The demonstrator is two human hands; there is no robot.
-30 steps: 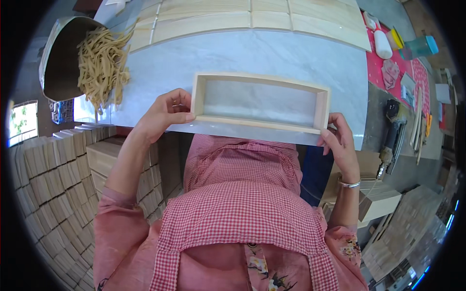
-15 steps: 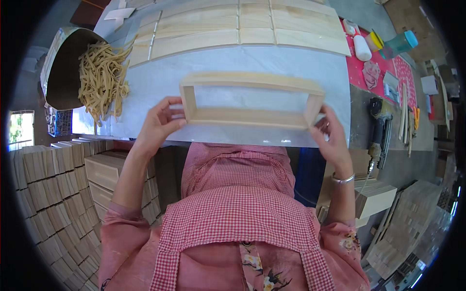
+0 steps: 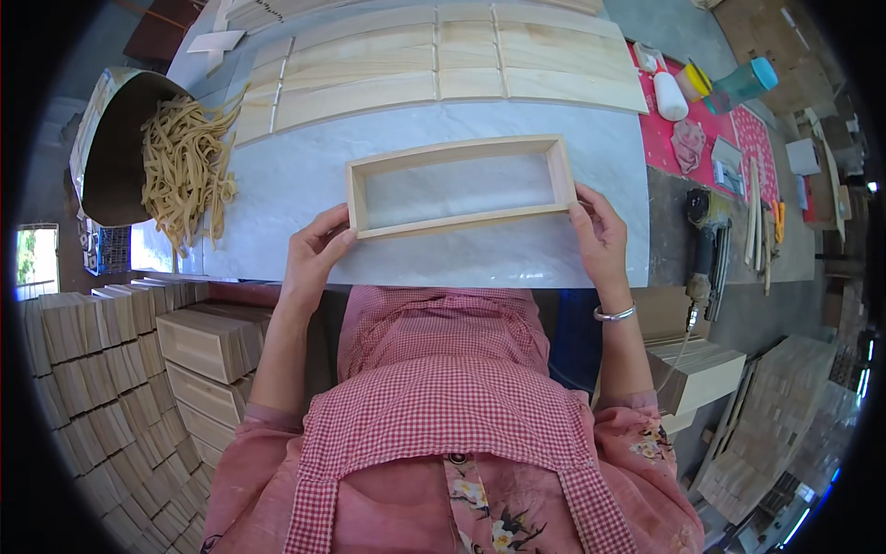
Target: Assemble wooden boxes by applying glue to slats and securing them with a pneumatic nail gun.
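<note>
A long rectangular frame of pale wood (image 3: 452, 222), without top or bottom panel, is between my hands near the table's front edge. My left hand (image 3: 317, 251) grips its left end, thumb at the near corner and fingers along the outer side. At the opposite end my right hand (image 3: 598, 236) grips the right side, thumb on the near corner. The white marbled tabletop (image 3: 461, 265) shows through the frame. Beyond it lie flat wooden panels (image 3: 360, 74) with narrow pale lines across them.
Left on the table, a tipped container (image 3: 85, 157) spills tan rubber-like bands (image 3: 189, 166). At right are a white bottle (image 3: 670, 97), a teal-lidded bottle (image 3: 744, 85), a pink cloth (image 3: 688, 145) and a nail gun (image 3: 704, 254). Wooden frames (image 3: 205, 346) are stacked below left.
The frame has turned so that its right end is farther away, and its opening now faces up more squarely. My right hand has shifted slightly left with it.
</note>
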